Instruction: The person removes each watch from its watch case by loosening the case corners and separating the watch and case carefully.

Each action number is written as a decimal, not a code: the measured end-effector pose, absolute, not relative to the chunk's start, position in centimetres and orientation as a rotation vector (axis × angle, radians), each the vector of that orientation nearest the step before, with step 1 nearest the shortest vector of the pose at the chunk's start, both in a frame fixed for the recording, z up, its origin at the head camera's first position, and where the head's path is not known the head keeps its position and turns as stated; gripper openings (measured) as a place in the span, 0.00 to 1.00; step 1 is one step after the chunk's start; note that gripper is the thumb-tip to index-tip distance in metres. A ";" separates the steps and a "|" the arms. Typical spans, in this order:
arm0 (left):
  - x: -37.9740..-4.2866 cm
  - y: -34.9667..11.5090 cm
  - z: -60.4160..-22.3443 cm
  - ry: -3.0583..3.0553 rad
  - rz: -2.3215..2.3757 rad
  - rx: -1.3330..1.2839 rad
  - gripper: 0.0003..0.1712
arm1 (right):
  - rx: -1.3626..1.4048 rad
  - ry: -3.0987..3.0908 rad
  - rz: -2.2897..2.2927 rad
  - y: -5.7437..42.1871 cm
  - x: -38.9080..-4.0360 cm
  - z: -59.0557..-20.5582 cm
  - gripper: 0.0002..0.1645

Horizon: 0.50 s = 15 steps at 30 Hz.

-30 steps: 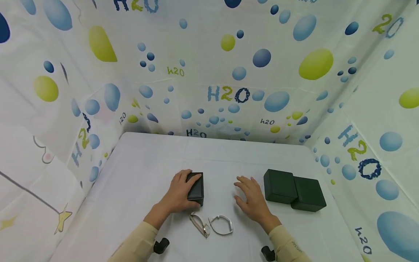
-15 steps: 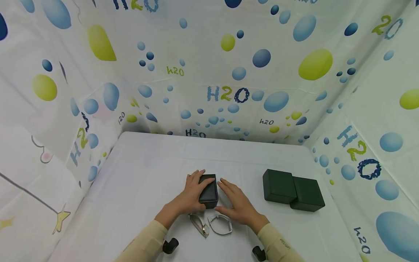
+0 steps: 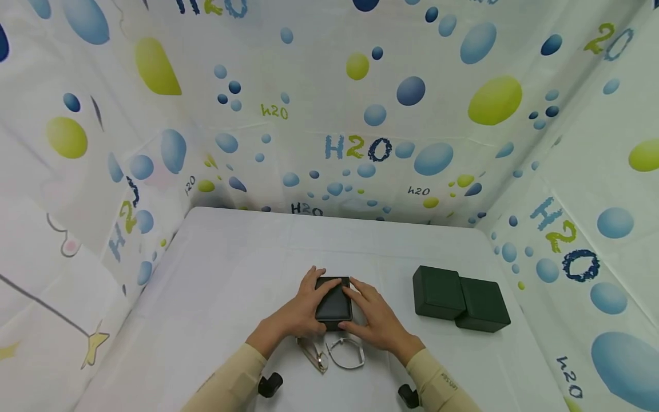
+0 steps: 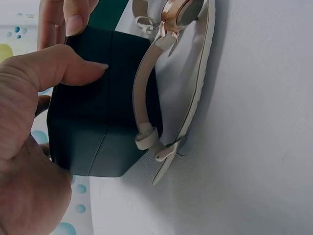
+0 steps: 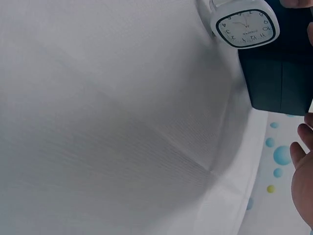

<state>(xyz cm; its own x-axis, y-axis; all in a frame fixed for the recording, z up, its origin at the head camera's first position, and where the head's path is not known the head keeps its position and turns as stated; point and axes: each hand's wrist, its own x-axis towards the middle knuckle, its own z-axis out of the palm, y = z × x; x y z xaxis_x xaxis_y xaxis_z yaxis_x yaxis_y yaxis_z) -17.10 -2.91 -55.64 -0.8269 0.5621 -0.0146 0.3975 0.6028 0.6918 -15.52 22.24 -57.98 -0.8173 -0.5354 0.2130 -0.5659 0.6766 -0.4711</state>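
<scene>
A small dark green box [image 3: 333, 306], black-looking on top, sits between my hands on the white table. My left hand [image 3: 301, 312] grips its left side, the thumb lying across the seamed face in the left wrist view. At its right side my right hand [image 3: 382, 327] holds the box, thumb by the front corner and index finger by the far right corner. Just in front lie two wristwatches. One has a pale strap and a rose-gold case [image 4: 178, 14], buckled in a loop. The other is a white watch [image 5: 247, 29] with a squarish dial.
Two dark green boxes [image 3: 439, 292] stand side by side on the right, edges overlapping in view. A white cloth [image 3: 247, 246] covers the table. Curtains [image 3: 376, 189] printed with blue and lime dots enclose its back and sides.
My left hand has slid the box to the right, between the hands. My right hand has moved left and come onto the box's right side. The watches stay put.
</scene>
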 end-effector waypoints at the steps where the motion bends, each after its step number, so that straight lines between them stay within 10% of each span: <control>1: -17.2 -2.9 -55.7 2.595 1.030 0.804 0.61 | 0.925 -2.831 0.831 22.3 -15.5 -58.0 0.52; 15: -17.3 -4.3 -56.0 2.562 1.059 0.826 0.65 | 0.883 -2.967 0.806 22.5 -15.9 -57.7 0.63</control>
<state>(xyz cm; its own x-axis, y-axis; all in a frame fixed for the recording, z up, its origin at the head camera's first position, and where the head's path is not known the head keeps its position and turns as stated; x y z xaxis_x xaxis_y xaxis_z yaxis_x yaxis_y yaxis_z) -17.28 -4.34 -55.96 -0.8087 0.5881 -0.0123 0.4079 0.5757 0.7087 -15.90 22.49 -57.70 -0.8460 -0.5262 0.0856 -0.4973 0.7210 -0.4826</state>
